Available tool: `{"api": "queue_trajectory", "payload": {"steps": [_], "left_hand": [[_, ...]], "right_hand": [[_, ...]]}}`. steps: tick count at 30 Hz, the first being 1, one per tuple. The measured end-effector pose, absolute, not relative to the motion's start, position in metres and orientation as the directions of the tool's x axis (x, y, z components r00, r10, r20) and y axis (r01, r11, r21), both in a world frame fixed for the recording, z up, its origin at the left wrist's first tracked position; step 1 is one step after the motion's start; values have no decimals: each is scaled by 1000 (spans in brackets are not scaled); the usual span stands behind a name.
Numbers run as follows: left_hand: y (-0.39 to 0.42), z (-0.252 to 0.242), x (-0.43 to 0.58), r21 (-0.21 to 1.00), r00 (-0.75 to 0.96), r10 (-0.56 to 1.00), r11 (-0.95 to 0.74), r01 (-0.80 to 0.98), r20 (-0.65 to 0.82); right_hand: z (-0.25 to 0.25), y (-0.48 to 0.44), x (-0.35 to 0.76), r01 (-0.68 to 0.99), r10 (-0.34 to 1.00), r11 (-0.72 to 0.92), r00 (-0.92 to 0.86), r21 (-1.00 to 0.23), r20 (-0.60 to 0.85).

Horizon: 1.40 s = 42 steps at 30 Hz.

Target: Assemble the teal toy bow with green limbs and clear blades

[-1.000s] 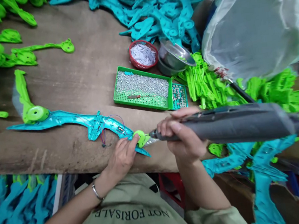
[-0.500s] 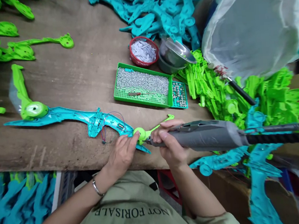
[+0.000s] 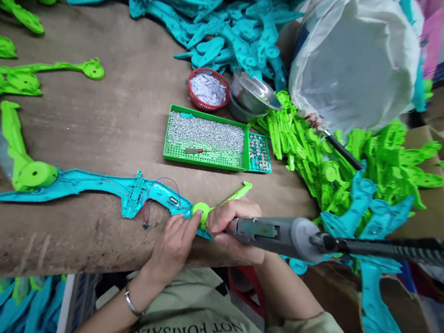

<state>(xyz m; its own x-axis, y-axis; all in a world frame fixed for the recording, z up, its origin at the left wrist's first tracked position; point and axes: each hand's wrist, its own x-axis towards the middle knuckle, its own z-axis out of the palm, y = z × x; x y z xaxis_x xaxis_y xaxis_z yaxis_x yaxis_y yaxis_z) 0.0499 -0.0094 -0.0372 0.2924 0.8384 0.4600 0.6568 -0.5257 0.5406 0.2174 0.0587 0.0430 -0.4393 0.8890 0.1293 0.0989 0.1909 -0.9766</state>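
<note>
A long blue plastic shell (image 3: 93, 180), shaped like a toy bow half, lies along the table's front edge, with thin red and blue wires (image 3: 164, 180) on it. At its right end sits a green plastic arm (image 3: 237, 194) with a round hub. My left hand (image 3: 171, 249) holds that hub down, fingertips pressed on it. Wrapped around a grey power screwdriver (image 3: 281, 234), my right hand (image 3: 234, 229) is beside the hub; the driver's tip is hidden behind my fingers. Another green arm (image 3: 36, 175) is on the shell's left end.
Behind the shell stands a green tray (image 3: 205, 160) of screws with a small screwdriver, beside a blue tray (image 3: 259, 152) of small round parts. A red basket (image 3: 210, 105), metal bowl (image 3: 254, 90) and white sack (image 3: 357, 64) are farther back. Green parts (image 3: 323, 162) and blue shells (image 3: 224, 25) are piled around.
The power screwdriver has swung from nearly level to a steeper tilt, its rear end lower and nearer me. My right hand has closed in on the hub. My left hand stays on it.
</note>
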Motion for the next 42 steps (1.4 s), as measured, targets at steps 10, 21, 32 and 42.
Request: {"api": "queue_trajectory", "payload": {"steps": [10, 21, 32, 42], "left_hand": [[-8, -21, 61, 371, 348, 843, -503, 781, 410], [-5, -21, 66, 276, 347, 849, -472, 837, 398], [-5, -21, 66, 274, 348, 853, -468, 840, 390], [-5, -19, 62, 240, 390, 844, -491, 837, 368]], "right_hand": [[42, 170, 206, -74, 852, 478, 279, -875, 442], [9, 192, 202, -28, 867, 438, 277, -898, 414], [27, 189, 200, 8, 875, 419, 262, -908, 407], [62, 85, 227, -89, 916, 370, 200, -925, 347]]}}
